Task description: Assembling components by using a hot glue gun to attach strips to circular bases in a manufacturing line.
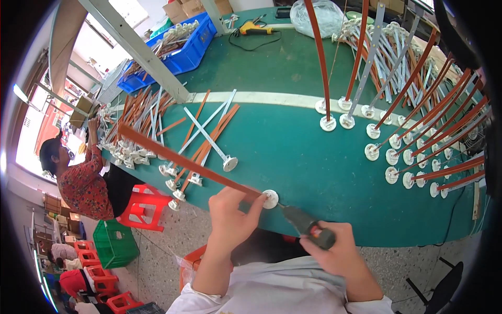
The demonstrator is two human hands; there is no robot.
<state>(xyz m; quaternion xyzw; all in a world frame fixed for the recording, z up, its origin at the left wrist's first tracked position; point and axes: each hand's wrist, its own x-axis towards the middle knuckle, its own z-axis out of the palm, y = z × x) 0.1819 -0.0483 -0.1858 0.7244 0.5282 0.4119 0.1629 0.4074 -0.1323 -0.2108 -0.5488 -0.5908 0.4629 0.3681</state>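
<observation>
Foremost, at the lower edge: two bare forearms, angled inward toward the near edge of a green bench. Left hand: closed in a pinch on the lower end of a brown strip, at its white round base, with a slant up to the left. Right hand: curled around a dark power screwdriver, tip just beside the base; contact there impossible to tell. Below the bench, a speckled floor with, to the left, a red stool and a green crate. On the bench at left, a heap of loose strips; at right, rows of standing strips on white bases. Beyond a pale band: a blue crate with more strips inside, a yellow corded tool and a plastic bag. At far left, beside the heap, a person in a patterned red top.
</observation>
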